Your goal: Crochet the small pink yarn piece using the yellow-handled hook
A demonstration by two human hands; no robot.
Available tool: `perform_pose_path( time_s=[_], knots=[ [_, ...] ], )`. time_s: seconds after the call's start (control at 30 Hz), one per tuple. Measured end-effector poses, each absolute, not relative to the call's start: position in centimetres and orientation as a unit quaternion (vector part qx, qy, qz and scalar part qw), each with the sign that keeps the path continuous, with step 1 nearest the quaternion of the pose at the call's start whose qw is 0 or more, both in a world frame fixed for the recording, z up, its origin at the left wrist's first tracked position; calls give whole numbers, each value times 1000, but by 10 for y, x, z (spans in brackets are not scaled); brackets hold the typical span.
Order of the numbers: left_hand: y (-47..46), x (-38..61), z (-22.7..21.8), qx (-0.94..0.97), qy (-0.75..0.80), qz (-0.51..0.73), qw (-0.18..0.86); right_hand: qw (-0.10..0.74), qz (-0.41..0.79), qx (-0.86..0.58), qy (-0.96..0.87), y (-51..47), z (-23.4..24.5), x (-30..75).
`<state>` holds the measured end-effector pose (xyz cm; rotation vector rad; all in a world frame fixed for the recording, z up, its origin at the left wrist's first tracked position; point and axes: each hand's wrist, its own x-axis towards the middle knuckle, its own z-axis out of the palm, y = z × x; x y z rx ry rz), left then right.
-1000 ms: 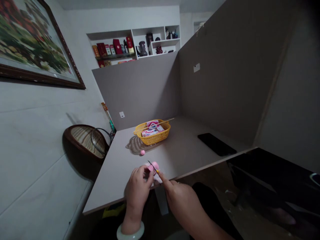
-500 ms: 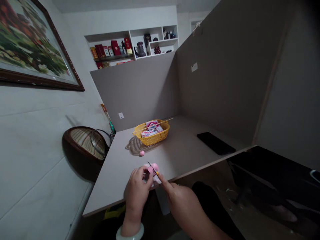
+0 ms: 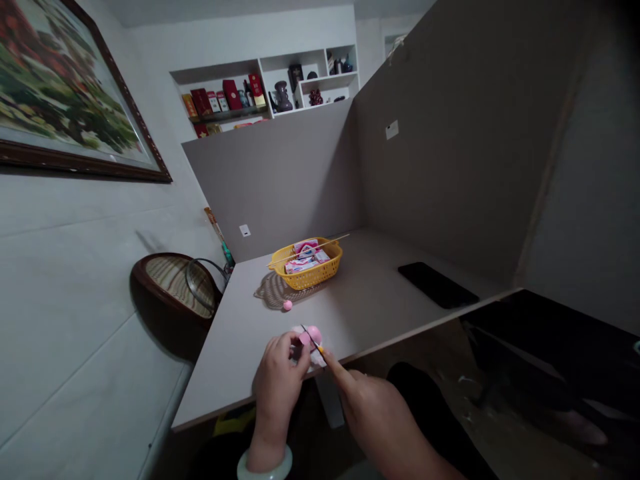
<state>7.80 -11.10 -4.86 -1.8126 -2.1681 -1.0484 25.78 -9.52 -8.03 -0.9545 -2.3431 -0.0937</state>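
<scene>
- Grey desk (image 3: 225,353), near edge: a pink lump (image 3: 311,335) sits curled inside the left hand (image 3: 277,373), with white paper (image 3: 317,361) under it
- Right hand (image 3: 375,420) pinches a thin dark pick with a yellow grip (image 3: 321,349), its tip on the pink lump
- Just far of the hands: a small pink ball (image 3: 287,305)
- Farther: a yellow plastic basket (image 3: 325,272) of pink-and-white boxes, beside a woven mat (image 3: 273,293)
- Right: a black phone (image 3: 437,285), lying flat
</scene>
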Motion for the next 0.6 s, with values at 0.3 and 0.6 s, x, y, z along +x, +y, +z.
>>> perform_pose_path(
  time_s=[0.3,0.6],
  knots=[
    [-111,79,-47,-616,-701,-350,80,273,-22,-379,-884,-95,-72,255],
    [-112,80,-48,-617,-702,-340,105,271,3,-369,-889,-100,-88,261]
  ],
)
